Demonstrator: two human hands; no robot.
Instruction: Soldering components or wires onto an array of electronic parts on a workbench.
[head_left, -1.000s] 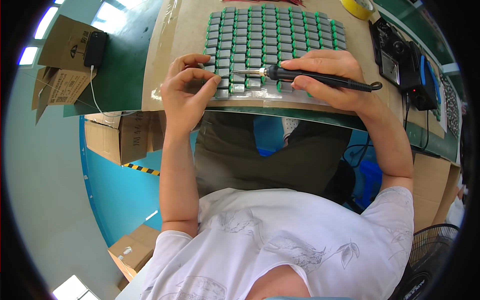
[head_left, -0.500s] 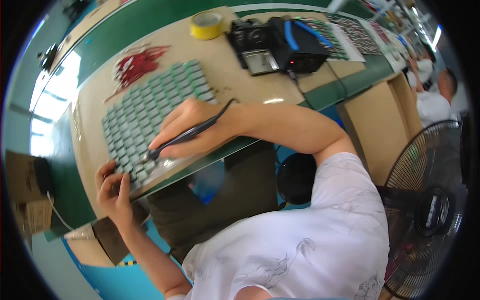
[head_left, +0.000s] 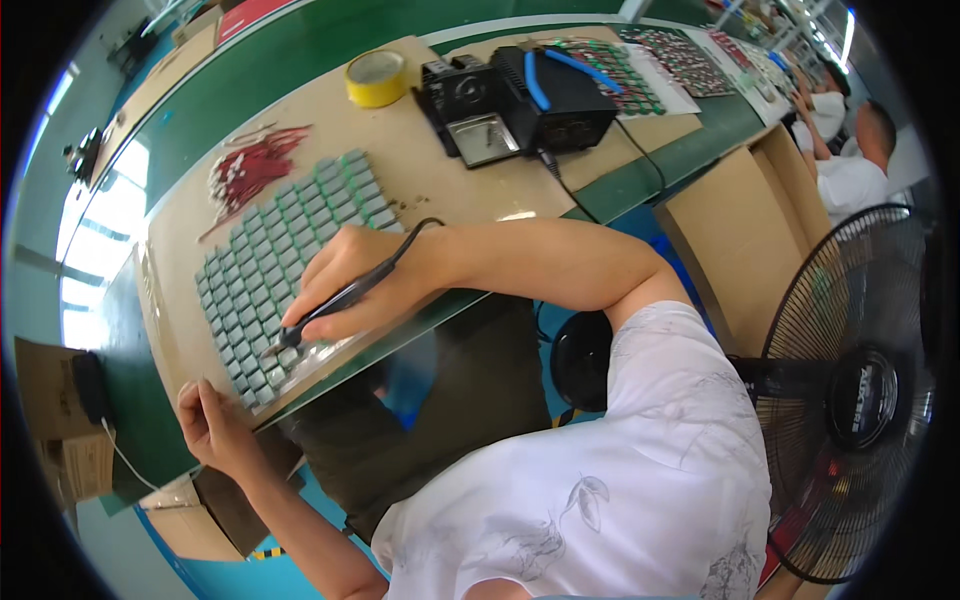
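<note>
Black and slim, the soldering iron (head_left: 348, 295) sits gripped in the right hand (head_left: 365, 262), its long axis slanting left and near over the grey modules (head_left: 275, 250) toward the left hand (head_left: 213, 425), curled beside them, contents unclear.

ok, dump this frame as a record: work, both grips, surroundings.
work: grid of grey-and-green modules on the bench
right grip: closed around black soldering iron, pen-style; tip by the grid's near-left part, contact unclear
left grip: fingers bunched beside the grid's near-left corner; can't tell if holding anything
beyond grid: red wires, yellow tape roll
far right of grid: black box with blue handle
person's right: black fan
</note>
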